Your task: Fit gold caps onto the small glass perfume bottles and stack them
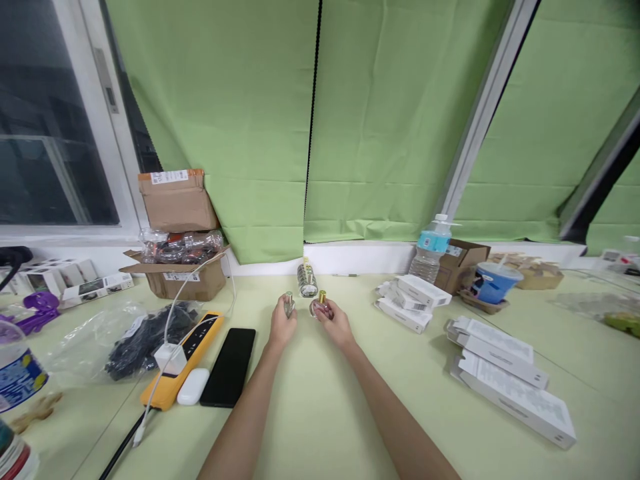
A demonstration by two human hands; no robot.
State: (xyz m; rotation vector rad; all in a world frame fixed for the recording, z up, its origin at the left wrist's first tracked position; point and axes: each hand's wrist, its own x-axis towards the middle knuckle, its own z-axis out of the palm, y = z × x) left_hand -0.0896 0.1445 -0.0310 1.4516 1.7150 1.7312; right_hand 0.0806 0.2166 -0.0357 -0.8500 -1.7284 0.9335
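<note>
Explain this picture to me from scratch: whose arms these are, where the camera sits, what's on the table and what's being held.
There is no machine here. The camera is worn on a person's head and looks forward and down, so the two bare arms reaching out from the bottom edge are that person's own.

The left hand holds a small glass bottle. The right hand holds a second small bottle with a gold cap. A third bottle lies on the pale green table just beyond them.

On the left lie a black phone, a yellow device and a white case. On the right are white boxes and a water bottle.
</note>
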